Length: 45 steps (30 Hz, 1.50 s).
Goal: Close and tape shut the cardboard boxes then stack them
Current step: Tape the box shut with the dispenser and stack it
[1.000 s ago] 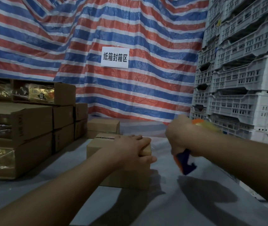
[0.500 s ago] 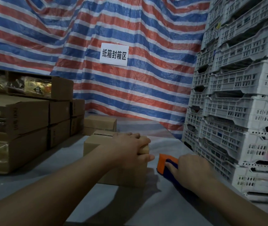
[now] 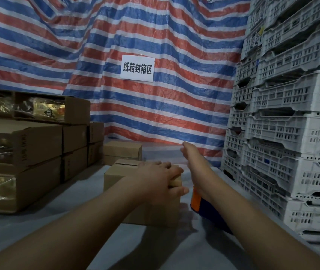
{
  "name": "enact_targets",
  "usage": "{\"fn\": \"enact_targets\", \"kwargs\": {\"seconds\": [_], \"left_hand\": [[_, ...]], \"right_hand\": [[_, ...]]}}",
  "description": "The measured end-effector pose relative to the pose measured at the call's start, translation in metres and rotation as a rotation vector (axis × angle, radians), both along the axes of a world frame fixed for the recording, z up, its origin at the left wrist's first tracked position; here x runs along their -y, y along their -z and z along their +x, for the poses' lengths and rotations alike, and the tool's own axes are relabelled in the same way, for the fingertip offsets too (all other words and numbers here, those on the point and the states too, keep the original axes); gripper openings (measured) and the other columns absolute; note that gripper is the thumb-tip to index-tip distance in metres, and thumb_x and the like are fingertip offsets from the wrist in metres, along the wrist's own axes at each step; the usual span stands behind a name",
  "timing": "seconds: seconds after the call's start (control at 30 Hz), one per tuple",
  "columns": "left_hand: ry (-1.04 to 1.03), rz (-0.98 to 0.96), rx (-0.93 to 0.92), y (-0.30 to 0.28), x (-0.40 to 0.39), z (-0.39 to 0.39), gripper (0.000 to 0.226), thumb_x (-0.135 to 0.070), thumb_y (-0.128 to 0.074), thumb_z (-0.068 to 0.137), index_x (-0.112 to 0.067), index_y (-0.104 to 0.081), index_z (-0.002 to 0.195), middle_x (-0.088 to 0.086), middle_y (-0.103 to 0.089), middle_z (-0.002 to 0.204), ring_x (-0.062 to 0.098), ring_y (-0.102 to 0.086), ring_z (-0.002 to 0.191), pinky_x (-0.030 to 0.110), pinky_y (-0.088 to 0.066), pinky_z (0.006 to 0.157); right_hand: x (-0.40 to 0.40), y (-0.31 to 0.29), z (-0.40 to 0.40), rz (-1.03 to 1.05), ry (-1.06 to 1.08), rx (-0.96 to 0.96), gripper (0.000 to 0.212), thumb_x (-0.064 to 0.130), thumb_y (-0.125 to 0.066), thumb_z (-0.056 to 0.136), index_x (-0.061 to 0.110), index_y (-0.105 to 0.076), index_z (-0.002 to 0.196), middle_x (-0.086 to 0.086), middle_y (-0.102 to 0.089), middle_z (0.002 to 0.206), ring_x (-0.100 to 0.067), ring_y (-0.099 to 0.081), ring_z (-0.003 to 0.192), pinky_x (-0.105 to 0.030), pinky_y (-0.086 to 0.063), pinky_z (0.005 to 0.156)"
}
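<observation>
Right hand (image 3: 191, 152) has let go of the orange-and-blue tape dispenser (image 3: 196, 199), fingers straight, reaching forward past the cardboard box (image 3: 135, 191); left hand (image 3: 159, 178) grips its near-right top corner.

Small brown cardboard box (image 3: 116, 177) under left hand (image 3: 158, 177), flaps down, upright; orange-blue tape dispenser (image 3: 196, 199) just right of it.
</observation>
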<state>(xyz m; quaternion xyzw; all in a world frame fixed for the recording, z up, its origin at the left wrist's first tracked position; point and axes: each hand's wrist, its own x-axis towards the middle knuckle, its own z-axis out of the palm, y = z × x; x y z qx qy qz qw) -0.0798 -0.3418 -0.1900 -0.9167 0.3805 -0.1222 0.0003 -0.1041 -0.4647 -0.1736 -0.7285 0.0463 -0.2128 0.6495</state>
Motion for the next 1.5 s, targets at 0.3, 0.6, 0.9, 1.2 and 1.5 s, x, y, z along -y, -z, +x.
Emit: {"fn": "enact_targets", "kwargs": {"seconds": [0.3, 0.6, 0.9, 1.2, 1.5], "left_hand": [[-0.009, -0.056, -0.069, 0.001, 0.0, 0.007, 0.101, -0.062, -0.058, 0.085, -0.022, 0.002, 0.156, 0.004, -0.021, 0.162, 0.025, -0.024, 0.146, 0.047, -0.022, 0.116], [0.105, -0.548, -0.13, -0.01, -0.032, 0.017, 0.074, -0.053, -0.067, 0.084, -0.036, -0.03, 0.146, -0.006, -0.041, 0.148, 0.009, -0.046, 0.125, 0.022, -0.043, 0.09], [-0.095, -1.119, -0.54, 0.041, -0.11, 0.028, 0.088, -0.071, -0.054, 0.07, -0.036, -0.032, 0.149, -0.01, -0.044, 0.144, 0.004, -0.048, 0.125, 0.031, -0.048, 0.099], [-0.109, -1.234, -0.674, 0.06, -0.099, 0.034, 0.039, -0.057, -0.055, 0.083, -0.041, -0.048, 0.117, -0.023, -0.053, 0.098, -0.005, -0.053, 0.084, 0.017, -0.042, 0.067], [-0.188, -1.194, -0.819, 0.037, -0.071, 0.107, 0.066, -0.058, -0.049, 0.092, -0.02, -0.041, 0.145, 0.003, -0.049, 0.132, 0.02, -0.048, 0.115, 0.038, -0.038, 0.095]], "right_hand": [[0.0, 0.032, 0.019, 0.36, -0.168, -0.024, 0.038, 0.056, -0.036, 0.104, 0.028, -0.059, 0.092, 0.007, -0.075, 0.068, -0.009, -0.074, 0.069, -0.025, -0.056, 0.053], [-0.007, 0.044, 0.012, 0.385, -0.09, -0.125, 0.056, 0.06, -0.038, 0.101, 0.015, -0.068, 0.115, -0.019, -0.075, 0.103, -0.034, -0.071, 0.103, -0.045, -0.056, 0.091], [-0.012, 0.067, 0.003, 0.241, 0.072, -0.212, 0.077, 0.077, -0.03, 0.091, 0.026, -0.051, 0.144, -0.014, -0.063, 0.132, -0.034, -0.058, 0.121, -0.05, -0.042, 0.11], [-0.015, 0.071, -0.011, -0.149, -0.055, -0.052, 0.035, 0.038, -0.056, 0.1, 0.051, -0.039, 0.128, 0.013, -0.06, 0.116, -0.006, -0.059, 0.101, -0.03, -0.051, 0.08], [0.027, 0.036, 0.059, -0.712, 0.178, -0.266, 0.044, 0.061, -0.048, 0.097, 0.023, -0.059, 0.079, 0.002, -0.063, 0.081, -0.01, -0.059, 0.077, -0.025, -0.039, 0.06]]}}
